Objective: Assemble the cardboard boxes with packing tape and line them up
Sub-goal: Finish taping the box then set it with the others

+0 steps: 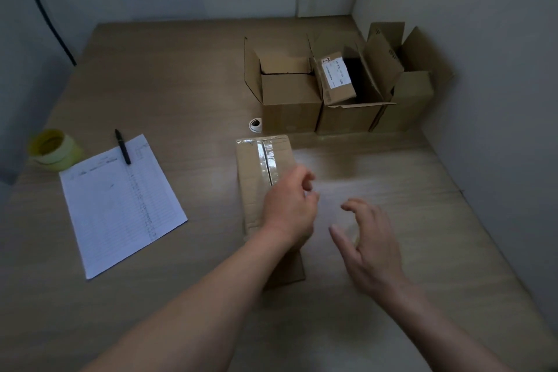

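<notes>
My left hand point(288, 208) hovers over the taped box point(265, 190) mid-table, fingers loosely curled and holding nothing, while my right hand point(370, 246) hangs just beside it, fingers spread. The box's long axis runs away from me, so the left is nearer. Beyond, three open boxes point(290, 93) line the table's point(166, 78) far right corner; a tape roll point(54, 149) sits at the left edge.

Bare table point(392, 190) lies right of the taped box point(259, 178); three open boxes point(347, 118) block the far right.
</notes>
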Action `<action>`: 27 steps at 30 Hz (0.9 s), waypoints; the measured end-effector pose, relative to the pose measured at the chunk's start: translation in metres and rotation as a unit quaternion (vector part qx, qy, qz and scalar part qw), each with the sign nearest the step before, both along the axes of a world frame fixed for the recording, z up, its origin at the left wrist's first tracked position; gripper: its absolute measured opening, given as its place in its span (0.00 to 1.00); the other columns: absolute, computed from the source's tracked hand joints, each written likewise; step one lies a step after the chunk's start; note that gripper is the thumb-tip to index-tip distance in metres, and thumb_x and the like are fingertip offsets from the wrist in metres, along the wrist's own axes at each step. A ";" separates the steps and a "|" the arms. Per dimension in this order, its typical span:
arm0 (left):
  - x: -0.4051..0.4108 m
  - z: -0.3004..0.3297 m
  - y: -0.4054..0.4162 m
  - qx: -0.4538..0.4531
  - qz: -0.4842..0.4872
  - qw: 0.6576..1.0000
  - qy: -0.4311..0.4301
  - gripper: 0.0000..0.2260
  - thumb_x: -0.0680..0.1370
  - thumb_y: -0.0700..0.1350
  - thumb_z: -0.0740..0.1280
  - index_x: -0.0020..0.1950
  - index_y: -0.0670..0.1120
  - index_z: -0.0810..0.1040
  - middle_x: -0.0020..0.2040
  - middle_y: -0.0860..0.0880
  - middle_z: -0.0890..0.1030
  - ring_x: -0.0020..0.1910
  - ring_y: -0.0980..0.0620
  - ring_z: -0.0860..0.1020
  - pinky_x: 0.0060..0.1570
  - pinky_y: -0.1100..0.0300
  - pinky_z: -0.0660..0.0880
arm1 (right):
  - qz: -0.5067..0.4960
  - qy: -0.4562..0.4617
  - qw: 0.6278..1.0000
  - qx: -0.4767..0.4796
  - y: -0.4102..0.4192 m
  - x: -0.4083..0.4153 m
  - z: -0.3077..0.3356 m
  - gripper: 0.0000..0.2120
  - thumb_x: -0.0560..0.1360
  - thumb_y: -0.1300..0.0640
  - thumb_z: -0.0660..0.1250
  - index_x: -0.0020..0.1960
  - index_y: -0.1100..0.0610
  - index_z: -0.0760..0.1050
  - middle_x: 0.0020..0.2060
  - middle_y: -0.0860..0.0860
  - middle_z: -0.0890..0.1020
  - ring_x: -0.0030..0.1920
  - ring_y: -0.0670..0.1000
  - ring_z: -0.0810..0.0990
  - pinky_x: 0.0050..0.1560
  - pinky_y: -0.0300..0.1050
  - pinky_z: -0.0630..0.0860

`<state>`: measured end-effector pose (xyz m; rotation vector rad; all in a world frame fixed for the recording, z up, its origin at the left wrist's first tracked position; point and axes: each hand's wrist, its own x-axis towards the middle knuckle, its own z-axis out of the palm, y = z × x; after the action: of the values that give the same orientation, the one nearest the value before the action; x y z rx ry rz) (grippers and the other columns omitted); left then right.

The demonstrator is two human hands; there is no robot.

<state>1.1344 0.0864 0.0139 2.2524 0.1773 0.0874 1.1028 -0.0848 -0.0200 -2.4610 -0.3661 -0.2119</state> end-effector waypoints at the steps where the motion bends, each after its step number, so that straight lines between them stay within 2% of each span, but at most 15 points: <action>1: -0.004 0.003 0.010 -0.054 0.029 0.996 -0.064 0.06 0.76 0.44 0.68 0.52 0.48 0.76 0.48 0.52 0.78 0.47 0.51 0.77 0.48 0.52 0.76 | 0.022 0.021 0.999 0.032 0.015 -0.001 0.009 0.25 0.76 0.38 0.58 0.67 0.51 0.72 0.66 0.50 0.73 0.67 0.48 0.70 0.63 0.40 0.63; 3: -0.023 0.003 0.031 -0.024 0.077 0.980 -0.183 0.10 0.76 0.50 0.65 0.53 0.45 0.78 0.54 0.50 0.77 0.54 0.52 0.76 0.55 0.54 0.73 | 0.077 0.059 0.994 0.057 0.042 0.001 0.018 0.30 0.77 0.34 0.54 0.75 0.46 0.64 0.75 0.48 0.63 0.74 0.46 0.60 0.70 0.40 0.57; 4: -0.034 -0.004 0.040 0.009 0.089 0.975 -0.205 0.14 0.77 0.52 0.64 0.56 0.45 0.78 0.60 0.49 0.76 0.60 0.51 0.74 0.60 0.55 0.70 | 0.102 0.069 0.991 0.053 0.053 0.005 0.017 0.32 0.76 0.31 0.52 0.76 0.44 0.61 0.78 0.49 0.58 0.76 0.46 0.56 0.71 0.41 0.56; 7: -0.064 -0.040 0.057 0.033 0.073 0.985 -0.152 0.23 0.80 0.59 0.59 0.66 0.45 0.76 0.75 0.44 0.65 0.75 0.46 0.63 0.71 0.50 0.63 | 0.136 0.121 0.983 0.039 0.078 0.013 -0.001 0.35 0.75 0.28 0.49 0.77 0.41 0.58 0.80 0.51 0.53 0.78 0.49 0.53 0.74 0.45 0.57; 9: -0.066 -0.064 0.060 0.044 0.042 0.987 -0.147 0.27 0.81 0.62 0.56 0.67 0.43 0.77 0.77 0.41 0.62 0.77 0.43 0.59 0.72 0.46 0.63 | 0.118 0.135 0.980 0.087 0.083 0.015 -0.016 0.33 0.75 0.33 0.52 0.76 0.45 0.63 0.77 0.52 0.63 0.76 0.48 0.61 0.73 0.48 0.64; 11: -0.060 -0.075 0.063 0.076 0.020 0.983 -0.168 0.27 0.81 0.62 0.56 0.63 0.41 0.79 0.75 0.39 0.66 0.77 0.42 0.59 0.71 0.46 0.65 | 0.111 0.099 0.982 0.113 0.080 0.018 -0.030 0.30 0.77 0.36 0.55 0.73 0.51 0.68 0.69 0.51 0.73 0.69 0.48 0.71 0.68 0.46 0.70; 13: -0.056 -0.079 0.065 0.107 0.006 0.975 -0.195 0.27 0.80 0.62 0.58 0.61 0.41 0.81 0.73 0.39 0.69 0.76 0.40 0.61 0.71 0.48 0.65 | 0.122 0.063 0.984 0.118 0.075 0.024 -0.040 0.30 0.79 0.35 0.55 0.71 0.53 0.71 0.64 0.52 0.77 0.63 0.48 0.75 0.63 0.39 0.71; 16: -0.055 -0.081 0.073 0.126 -0.018 0.965 -0.228 0.28 0.80 0.63 0.59 0.62 0.40 0.80 0.71 0.38 0.70 0.75 0.38 0.62 0.73 0.49 0.63 | 0.138 0.037 0.981 0.129 0.074 0.030 -0.044 0.27 0.79 0.34 0.54 0.70 0.50 0.69 0.58 0.54 0.78 0.56 0.47 0.76 0.58 0.31 0.69; 19: -0.057 -0.082 0.066 0.064 0.019 0.969 -0.237 0.24 0.82 0.58 0.58 0.65 0.40 0.78 0.73 0.39 0.69 0.76 0.41 0.62 0.74 0.53 0.61 | 0.158 0.012 0.979 0.131 0.073 0.033 -0.046 0.26 0.79 0.34 0.53 0.68 0.50 0.68 0.53 0.53 0.76 0.52 0.46 0.74 0.54 0.29 0.69; 21: -0.059 -0.081 0.050 -0.045 0.119 0.968 -0.215 0.20 0.82 0.52 0.57 0.68 0.42 0.75 0.75 0.42 0.67 0.76 0.47 0.63 0.73 0.59 0.62 | 0.159 0.003 0.977 0.139 0.074 0.033 -0.047 0.25 0.79 0.35 0.53 0.67 0.51 0.68 0.52 0.52 0.75 0.50 0.46 0.74 0.52 0.32 0.70; 23: -0.060 -0.077 0.037 -0.135 0.217 0.951 -0.176 0.21 0.81 0.52 0.56 0.70 0.45 0.72 0.75 0.47 0.66 0.75 0.55 0.64 0.71 0.64 0.62 | 0.154 0.008 0.976 0.153 0.075 0.032 -0.048 0.25 0.80 0.36 0.53 0.67 0.51 0.69 0.52 0.52 0.75 0.51 0.46 0.74 0.53 0.35 0.71; 25: -0.060 -0.075 0.034 -0.156 0.239 0.947 -0.149 0.22 0.80 0.53 0.55 0.72 0.47 0.69 0.75 0.48 0.67 0.74 0.60 0.63 0.71 0.67 0.60 | 0.144 0.029 0.976 0.163 0.075 0.029 -0.049 0.22 0.79 0.38 0.55 0.66 0.50 0.69 0.53 0.51 0.75 0.52 0.45 0.74 0.54 0.34 0.71; 27: -0.063 -0.074 0.039 -0.113 0.201 0.964 -0.135 0.23 0.80 0.54 0.54 0.74 0.49 0.64 0.75 0.47 0.66 0.75 0.61 0.60 0.71 0.71 0.57 | 0.144 0.055 0.976 0.156 0.074 0.029 -0.044 0.20 0.77 0.41 0.57 0.67 0.47 0.68 0.54 0.50 0.74 0.54 0.43 0.74 0.55 0.32 0.70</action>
<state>1.0710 0.1257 -0.0601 1.9258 0.4693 0.5602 1.1318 -0.0109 -0.0635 -2.0712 -0.5875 -0.0068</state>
